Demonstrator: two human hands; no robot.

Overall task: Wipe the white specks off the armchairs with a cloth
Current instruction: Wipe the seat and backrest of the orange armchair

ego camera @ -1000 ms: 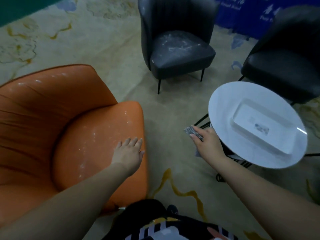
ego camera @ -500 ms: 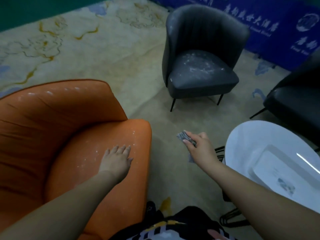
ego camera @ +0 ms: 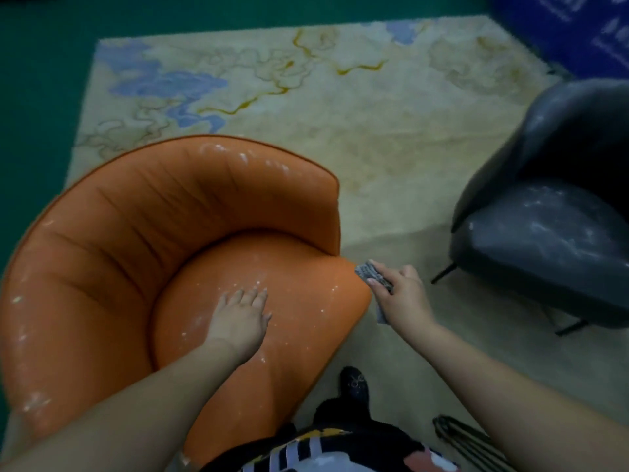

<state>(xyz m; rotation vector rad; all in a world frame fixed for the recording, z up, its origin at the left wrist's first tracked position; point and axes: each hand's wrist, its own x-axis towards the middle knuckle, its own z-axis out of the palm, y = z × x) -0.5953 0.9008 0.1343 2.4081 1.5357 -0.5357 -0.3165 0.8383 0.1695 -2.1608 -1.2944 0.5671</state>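
An orange armchair (ego camera: 143, 240) fills the left and centre, with white specks on its seat, backrest top and left arm. My left hand (ego camera: 240, 318) lies flat on the seat cushion with fingers straight. My right hand (ego camera: 403, 294) grips a grey cloth (ego camera: 372, 275) just off the seat's right front corner, close to the cushion edge. A dark grey armchair (ego camera: 551, 233) stands at the right, its seat smeared with white specks.
A beige patterned rug (ego camera: 374, 107) lies under the chairs, with green floor (ego camera: 41, 80) beyond its left edge. A blue banner (ego camera: 578, 25) is at the top right. Black wire table legs (ego camera: 466, 437) show at the bottom right. My foot (ego camera: 354, 386) stands by the orange seat.
The view has swung left and down, so the white round table has left the frame. My left hand has stayed on the orange seat. My right hand with the cloth has come closer to the seat's corner.
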